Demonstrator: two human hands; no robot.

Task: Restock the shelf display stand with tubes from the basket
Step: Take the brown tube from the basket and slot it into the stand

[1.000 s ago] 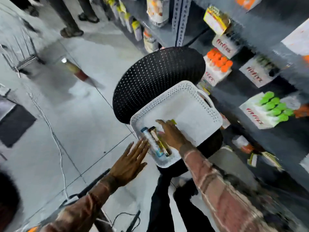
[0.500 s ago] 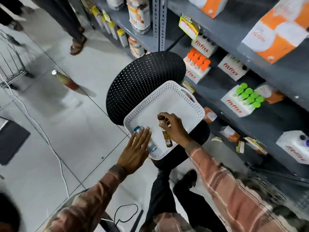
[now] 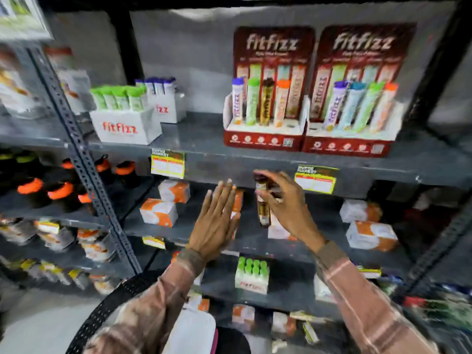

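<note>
- The right hand [image 3: 286,205] grips a brown tube [image 3: 262,204] with thumb and fingers, holding it upright in front of the grey shelf [image 3: 204,139] edge
- The left hand [image 3: 217,221] is open, fingers straight and together, palm facing the shelves, holding nothing, just left of the tube
- Above the hands, two red display stands [image 3: 265,139] sit side by side on the shelf; the left one holds four upright tubes with a free hole at its right end
- Far left on the same shelf stands a white box [image 3: 125,127] of green-capped tubes
- A white basket [image 3: 191,333] corner shows at the near bottom edge, on a black perforated seat [image 3: 107,307]
</note>
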